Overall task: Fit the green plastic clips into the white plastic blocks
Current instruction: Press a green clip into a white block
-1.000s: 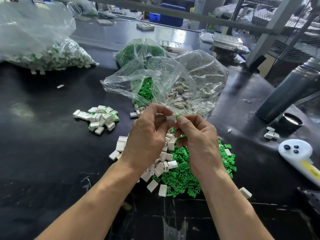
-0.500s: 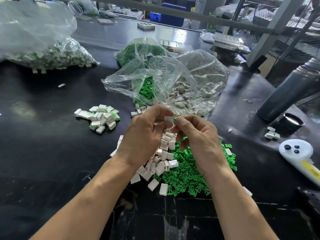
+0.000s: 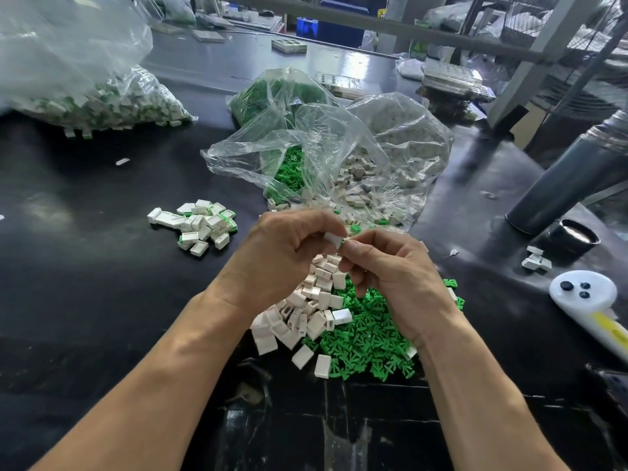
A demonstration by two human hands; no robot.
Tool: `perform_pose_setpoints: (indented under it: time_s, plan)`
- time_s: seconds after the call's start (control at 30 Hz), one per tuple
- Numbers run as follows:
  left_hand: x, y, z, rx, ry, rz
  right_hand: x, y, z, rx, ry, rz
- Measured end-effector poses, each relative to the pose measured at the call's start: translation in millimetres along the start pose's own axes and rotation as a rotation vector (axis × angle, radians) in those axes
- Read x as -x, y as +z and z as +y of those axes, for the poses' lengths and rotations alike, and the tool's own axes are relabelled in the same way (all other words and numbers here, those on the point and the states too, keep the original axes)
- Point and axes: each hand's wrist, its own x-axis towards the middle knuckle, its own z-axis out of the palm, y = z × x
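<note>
My left hand (image 3: 282,253) pinches a small white plastic block (image 3: 332,239) above the table. My right hand (image 3: 394,277) pinches a green clip (image 3: 344,242) whose tip shows at the block's right end, touching it. Below the hands lie a loose heap of white blocks (image 3: 306,311) and a heap of green clips (image 3: 370,341). A small pile of blocks with green clips in them (image 3: 200,226) sits to the left.
An open clear bag (image 3: 339,158) of clips and blocks lies just behind the hands. A larger bag of blocks (image 3: 102,103) is at far left. At right stand a dark cylinder (image 3: 571,178), a black cap (image 3: 574,237) and a white handled device (image 3: 584,290).
Both hands stayed together in front of the bag. The green clip's visible part at the block has become shorter between the fingertips.
</note>
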Motion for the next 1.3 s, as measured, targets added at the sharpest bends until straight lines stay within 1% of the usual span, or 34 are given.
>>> perform_pose_setpoints:
  time_s: [0.1, 0.17, 0.27, 0.43, 0.53, 0.6, 0.7, 0.87, 1.1, 1.2, 1.3]
  plan:
    - [-1.5, -1.5, -0.2, -0.026, 0.035, -0.041, 0.4, -3.3, -0.5, -0.010, 0.028, -0.036]
    - [-2.2, -0.8, -0.9, -0.013, 0.028, -0.041, -0.1, -3.3, -1.6, -0.044, 0.040, -0.045]
    - [-1.2, 2.9, -0.9, 0.035, -0.026, 0.018, -0.1, 0.5, -3.0, -0.074, 0.033, -0.006]
    - [0.3, 9.7, 2.4, 0.046, -0.037, 0.101, 1.5, 4.2, -2.3, -0.061, 0.020, 0.060]
    - [0.6, 9.9, 2.3, 0.139, -0.103, 0.076, 2.4, 6.0, -6.3, -0.036, 0.012, 0.069]
    - [0.6, 9.7, 3.0, 0.234, -0.153, 0.067, 3.0, 7.5, -6.6, -0.009, -0.017, 0.116]
    - [0.4, 8.9, 5.4, 0.322, -0.192, 0.099, 3.1, 11.6, -4.9, 0.005, -0.092, 0.180]
    - [0.9, 11.9, 9.9, 0.309, -0.190, 0.064, 4.5, 18.9, -4.4, 0.019, -0.165, 0.178]
    - [1.6, 11.8, 7.7, 0.291, -0.203, -0.014, 4.5, 17.3, -7.3, 0.057, -0.171, 0.209]
    - [1.6, 11.0, 8.7, 0.313, -0.197, 0.001, 7.0, 19.4, -11.2, 0.016, -0.147, 0.213]
    - [0.2, 10.7, 13.1, 0.385, -0.199, 0.006, 8.1, 21.6, -15.9, -0.003, -0.080, 0.203]
